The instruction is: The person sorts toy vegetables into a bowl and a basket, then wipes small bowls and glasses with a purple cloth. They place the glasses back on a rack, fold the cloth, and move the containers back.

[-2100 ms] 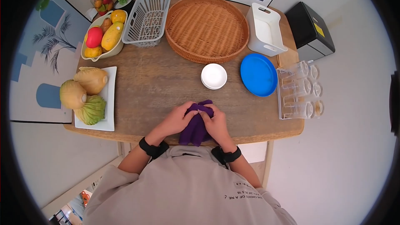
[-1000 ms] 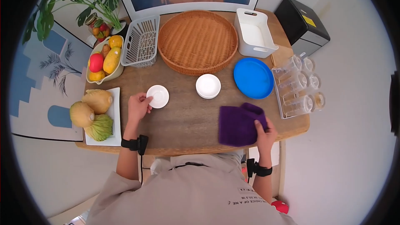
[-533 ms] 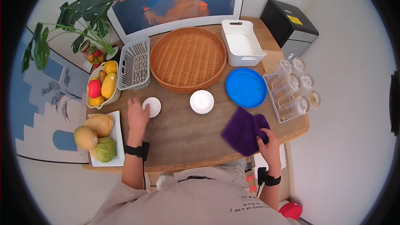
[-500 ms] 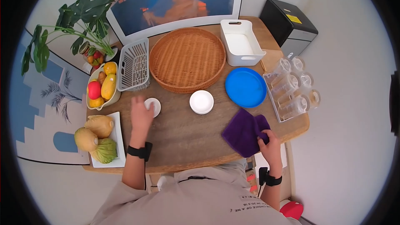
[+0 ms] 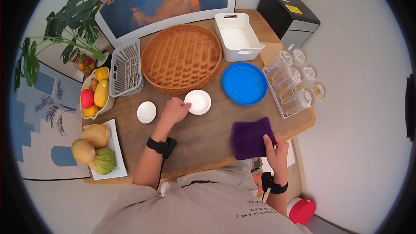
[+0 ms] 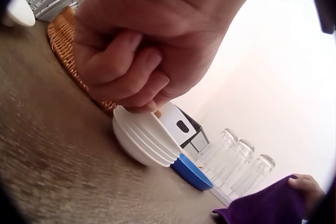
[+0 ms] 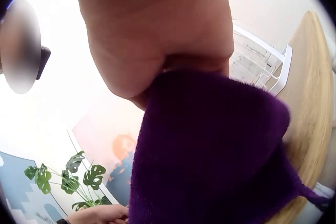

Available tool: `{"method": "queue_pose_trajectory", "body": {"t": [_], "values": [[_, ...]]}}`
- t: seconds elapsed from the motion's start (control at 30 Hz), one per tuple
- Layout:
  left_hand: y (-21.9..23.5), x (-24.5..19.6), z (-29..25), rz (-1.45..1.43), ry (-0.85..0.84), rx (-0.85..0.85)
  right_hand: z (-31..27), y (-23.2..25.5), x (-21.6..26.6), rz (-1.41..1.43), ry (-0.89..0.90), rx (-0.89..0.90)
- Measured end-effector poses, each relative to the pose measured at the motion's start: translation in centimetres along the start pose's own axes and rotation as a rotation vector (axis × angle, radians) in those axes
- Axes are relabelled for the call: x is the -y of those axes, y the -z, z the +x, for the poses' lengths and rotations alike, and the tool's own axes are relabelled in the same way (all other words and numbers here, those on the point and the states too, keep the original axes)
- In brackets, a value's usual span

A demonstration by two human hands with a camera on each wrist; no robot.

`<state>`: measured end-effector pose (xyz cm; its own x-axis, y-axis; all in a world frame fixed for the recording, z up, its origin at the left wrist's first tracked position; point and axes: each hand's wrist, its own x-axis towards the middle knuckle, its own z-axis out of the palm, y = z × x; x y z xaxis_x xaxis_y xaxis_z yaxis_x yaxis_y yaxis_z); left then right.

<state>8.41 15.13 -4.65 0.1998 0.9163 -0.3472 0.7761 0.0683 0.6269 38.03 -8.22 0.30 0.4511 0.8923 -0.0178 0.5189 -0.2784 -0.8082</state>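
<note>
My left hand (image 5: 174,110) pinches the rim of a small white bowl (image 5: 200,102), thumb over its inner edge. In the left wrist view several such bowls (image 6: 144,142) are nested in a stack, and the other fingers of this hand are curled into the palm. A single white bowl (image 5: 146,112) sits on the table to the left. My right hand (image 5: 278,154) holds a purple cloth (image 5: 251,138) by its right side, thumb on top, over the table's front right. In the right wrist view the purple cloth (image 7: 205,150) hides most of the fingers.
A round wicker tray (image 5: 182,58), a grey plastic basket (image 5: 126,67) and a white bin (image 5: 238,37) line the back. The blue plate (image 5: 244,83) and a rack of upturned glasses (image 5: 297,78) stand right. Left are a fruit basket (image 5: 97,93) and a vegetable platter (image 5: 117,147).
The left hand has left the single white bowl on the table and moved right to the stack. The right hand keeps the purple cloth, once held in both hands, now spread out at the right.
</note>
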Motion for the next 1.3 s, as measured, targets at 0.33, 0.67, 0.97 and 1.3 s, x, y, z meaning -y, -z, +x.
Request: {"method": "queue_pose_trajectory", "body": {"t": [0.33,0.67,0.97,1.3], "values": [[1.4,4.5,-9.3,-0.333,-0.006,0.23,0.9,-1.7,1.3,0.423,0.079,-0.021],[-3.9,8.6,-12.7,-0.291,-0.072,0.164,0.6,-5.5,9.4,0.58,0.256,0.639],[4.6,2.1,-16.1,-0.435,-0.774,-0.123,0.7,-10.4,11.3,0.378,0.566,1.261],[6.6,3.9,-17.1,-0.267,-0.504,0.63,2.1,-4.7,9.5,-0.09,0.435,1.286]]}}
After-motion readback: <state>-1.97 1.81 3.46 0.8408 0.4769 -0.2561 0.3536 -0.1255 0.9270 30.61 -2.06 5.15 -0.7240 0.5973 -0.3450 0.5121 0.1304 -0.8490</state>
